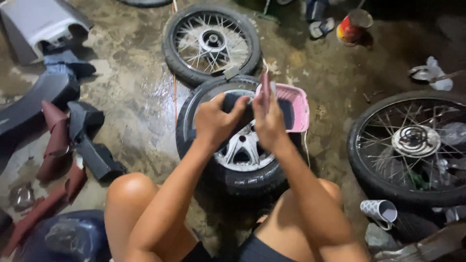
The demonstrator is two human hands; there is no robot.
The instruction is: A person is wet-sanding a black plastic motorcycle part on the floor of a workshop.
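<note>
The person squats on a wet concrete floor [136,97], knees apart, both hands raised over a small wheel [238,150] with a black tyre and a silver cast hub that lies flat just beyond the knees. The left hand [216,121] has its grip clamped on a dark pad-like thing [233,101], fingers curled over its top edge. The right hand [268,121] is just beside it, its grip closed on a slim reddish-pink handle [265,85] that stands upright above the knuckles; what kind of tool it is cannot be told. Both hands hover above the far half of the wheel, close together.

A pink plastic basket [298,104] rests on the far right edge of that tyre, right behind the right hand. Farther off lies a spoked wheel [211,43], flat on the floor. Another larger spoked wheel [412,145] lies at the right. Dark and maroon body panels [73,140] are strewn at the left, and a patterned cup [379,212] lies on its side near right.
</note>
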